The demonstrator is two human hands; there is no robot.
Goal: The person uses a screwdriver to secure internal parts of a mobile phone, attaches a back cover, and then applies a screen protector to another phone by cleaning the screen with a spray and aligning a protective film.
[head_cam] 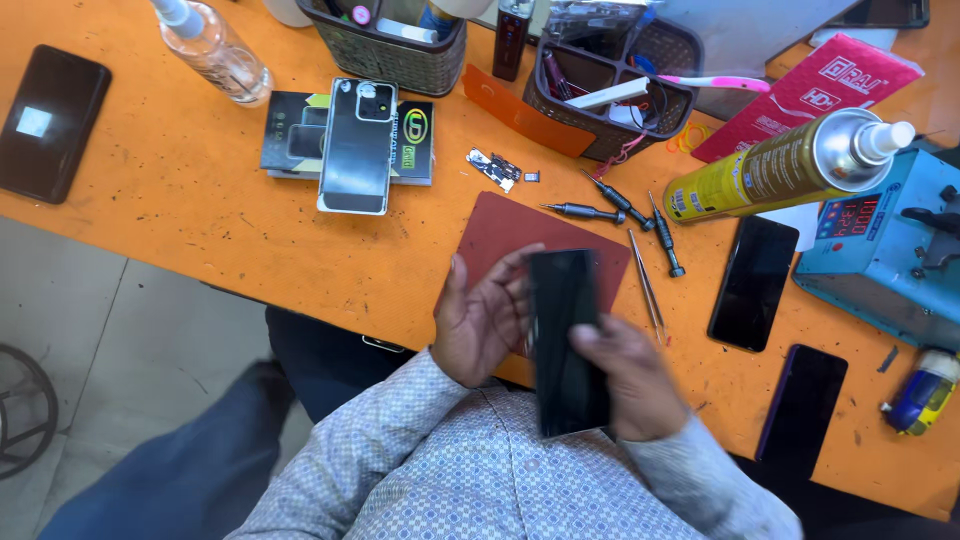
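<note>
I hold a dark phone [566, 340] above the near edge of the orange table [200, 190]. My left hand [483, 318] is closed on its left side, fingers curled around the edge. My right hand [632, 378] grips the lower right side, thumb pressed on the glass face. Behind the phone lies a red mat [505, 232]. Three screwdrivers [620, 205] and tweezers [647, 288] rest just beyond.

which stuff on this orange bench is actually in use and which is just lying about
In hand:
- black glossy phone, held by left hand and right hand
- dark red rectangular mat under the hands

Lying about:
- three small dark screwdrivers
- yellow spray can
- clear plastic spray bottle
- two dark phones on the right
- blue machine
</note>
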